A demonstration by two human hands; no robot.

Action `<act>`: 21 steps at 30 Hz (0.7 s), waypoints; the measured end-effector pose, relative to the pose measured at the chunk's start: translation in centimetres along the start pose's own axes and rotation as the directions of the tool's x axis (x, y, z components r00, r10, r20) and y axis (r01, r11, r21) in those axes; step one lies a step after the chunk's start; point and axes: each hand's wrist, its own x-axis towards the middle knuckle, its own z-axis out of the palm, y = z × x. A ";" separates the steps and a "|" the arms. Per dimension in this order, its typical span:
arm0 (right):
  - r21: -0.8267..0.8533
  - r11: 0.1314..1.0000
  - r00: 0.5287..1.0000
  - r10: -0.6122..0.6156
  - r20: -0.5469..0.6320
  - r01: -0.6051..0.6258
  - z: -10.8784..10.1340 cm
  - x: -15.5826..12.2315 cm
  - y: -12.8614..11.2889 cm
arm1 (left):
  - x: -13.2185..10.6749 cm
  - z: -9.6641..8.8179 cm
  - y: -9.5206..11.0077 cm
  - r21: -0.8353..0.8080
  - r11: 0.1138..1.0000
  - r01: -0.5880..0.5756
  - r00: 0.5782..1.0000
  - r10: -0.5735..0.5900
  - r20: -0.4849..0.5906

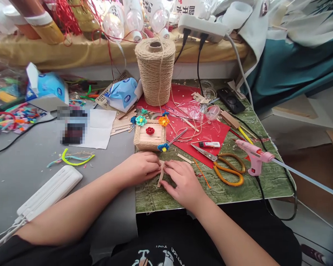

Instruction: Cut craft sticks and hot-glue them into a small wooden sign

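The person is sitting at the green board (238, 184) with both forearms lying across the edge; the left hand (143, 168) is curling loosely, its fingertips closing on the upper part of the wooden sticks (160, 176); the right hand (183, 181) is meeting it from the other side, fingers half bent and tips pinching the same sticks; how firmly either is gripping I cannot tell. The sticks are lying on the board between the two hands, slanting toward the person, just in front of the twine-wrapped box (150, 139), which is carrying small coloured flowers on its top and corners. Behind the box the twine spool (155, 72) is standing upright on the red paper (211, 131); to the right of the hands the scissors (224, 166) are lying partly open, and the pink glue gun (254, 155) is resting near them; a white power strip (50, 192) is lying on the grey table (22, 166) beside the left forearm.
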 end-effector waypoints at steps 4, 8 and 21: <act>-0.030 0.999 0.999 0.023 0.027 -0.022 -0.2 0.2 -0.4 | 0.2 -0.3 0.2 0.033 0.999 -0.014 1.000 0.014 0.003; -0.019 1.000 1.000 0.019 0.014 -0.018 -0.2 0.1 -0.2 | 0.3 -0.5 0.2 0.050 0.998 -0.039 0.999 0.040 -0.023; 0.032 0.999 1.000 -0.003 -0.030 0.004 0.1 -0.3 0.1 | 0.3 -0.4 0.3 0.058 0.998 -0.022 1.000 0.023 -0.018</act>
